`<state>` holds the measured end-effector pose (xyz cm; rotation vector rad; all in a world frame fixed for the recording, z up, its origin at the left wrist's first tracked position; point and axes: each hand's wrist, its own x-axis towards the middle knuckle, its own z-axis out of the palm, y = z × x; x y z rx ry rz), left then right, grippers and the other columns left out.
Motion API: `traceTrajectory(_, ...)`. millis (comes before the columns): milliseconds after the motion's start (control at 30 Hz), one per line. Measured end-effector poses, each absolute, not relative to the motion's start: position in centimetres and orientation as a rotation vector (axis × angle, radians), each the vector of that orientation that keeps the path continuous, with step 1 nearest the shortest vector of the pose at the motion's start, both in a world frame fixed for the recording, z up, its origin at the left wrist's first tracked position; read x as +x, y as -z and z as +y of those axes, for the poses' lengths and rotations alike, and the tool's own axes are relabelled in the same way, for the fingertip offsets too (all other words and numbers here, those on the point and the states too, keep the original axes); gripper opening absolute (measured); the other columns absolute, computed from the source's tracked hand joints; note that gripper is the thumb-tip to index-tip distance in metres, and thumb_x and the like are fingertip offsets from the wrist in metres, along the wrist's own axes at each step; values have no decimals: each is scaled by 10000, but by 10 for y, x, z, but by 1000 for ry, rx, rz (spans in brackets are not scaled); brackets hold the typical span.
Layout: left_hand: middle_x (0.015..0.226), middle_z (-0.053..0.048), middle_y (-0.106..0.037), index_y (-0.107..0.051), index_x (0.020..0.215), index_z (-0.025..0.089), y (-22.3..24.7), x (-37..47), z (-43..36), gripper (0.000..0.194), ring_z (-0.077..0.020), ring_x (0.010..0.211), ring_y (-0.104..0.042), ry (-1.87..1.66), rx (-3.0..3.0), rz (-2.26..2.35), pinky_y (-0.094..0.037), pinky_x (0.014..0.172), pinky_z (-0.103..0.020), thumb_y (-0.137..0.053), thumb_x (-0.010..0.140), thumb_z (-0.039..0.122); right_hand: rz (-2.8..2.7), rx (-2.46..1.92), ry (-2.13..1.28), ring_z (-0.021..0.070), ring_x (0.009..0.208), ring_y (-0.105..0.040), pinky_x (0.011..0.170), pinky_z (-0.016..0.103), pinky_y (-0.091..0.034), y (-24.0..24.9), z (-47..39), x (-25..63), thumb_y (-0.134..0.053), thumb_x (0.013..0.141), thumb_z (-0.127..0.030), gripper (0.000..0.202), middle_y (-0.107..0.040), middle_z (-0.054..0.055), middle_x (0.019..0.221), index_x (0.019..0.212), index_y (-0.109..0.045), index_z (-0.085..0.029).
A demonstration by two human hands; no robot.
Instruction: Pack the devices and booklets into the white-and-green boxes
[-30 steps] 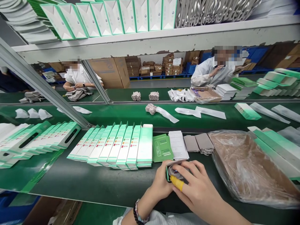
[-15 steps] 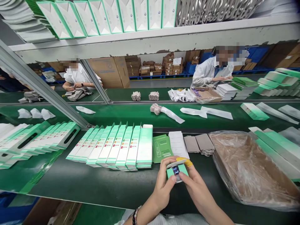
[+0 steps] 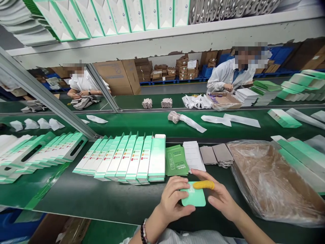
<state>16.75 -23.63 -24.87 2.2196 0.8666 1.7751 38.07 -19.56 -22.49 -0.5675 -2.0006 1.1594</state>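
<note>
My left hand [image 3: 171, 198] grips a small carton [image 3: 196, 200] by its side, and the carton's mint-green end panel faces up toward me with the flap closed. A yellow finger cot [image 3: 204, 184] covers one finger of my right hand [image 3: 222, 198]. That finger lies across the top of the panel, while the right thumb stands apart from the carton. Just beyond my hands are green booklets [image 3: 175, 161], white printed leaflets [image 3: 194, 156] and folded grey pouches [image 3: 220, 156]. The rest of the carton's body is hidden beneath its end.
Several upright green-and-white cartons [image 3: 122, 159] stand in a row at left. A plastic-lined cardboard tray [image 3: 254, 189] lies at right. White sleeves [image 3: 194, 123] rest on the green conveyor [image 3: 142, 123]. Two co-workers sit across it, and a loaded shelf [image 3: 114, 45] spans overhead.
The carton's flap, open over a small dark display before, now lies closed. My right hand has let go with its thumb and spread out to the right. Items on the conveyor have shifted right.
</note>
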Motion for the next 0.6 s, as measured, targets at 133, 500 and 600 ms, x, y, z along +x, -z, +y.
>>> traceTrajectory(133, 1007, -93, -671, -591, 927, 196, 243, 171, -243, 45, -244, 1031, -662, -1688, 2220, 906, -567, 867, -421, -621, 899, 213, -2140, -536, -837, 234, 1286, -535, 1067, 434, -458, 220, -198, 378, -605, 904, -221, 385, -606, 89, 1341, 1284, -564, -271)
traceTrajectory(500, 908, -62, -716, -721, 885, 206, 219, 173, -251, 146, -230, 930, -690, -1571, 1670, 1032, -584, 845, -375, -781, 784, 293, -2030, -620, -844, 234, 1114, -632, 923, 390, -557, 213, -209, 370, -616, 895, -168, 326, -680, 81, 1193, 1208, -615, -261)
traceTrajectory(600, 937, -60, -713, -718, 905, 213, 219, 172, -252, 124, -228, 957, -688, -1558, 1728, 1027, -587, 857, -375, -767, 799, 256, -2020, -660, -838, 231, 1114, -632, 923, 373, -556, 209, -213, 367, -606, 900, -174, 311, -679, 82, 1192, 1199, -619, -257)
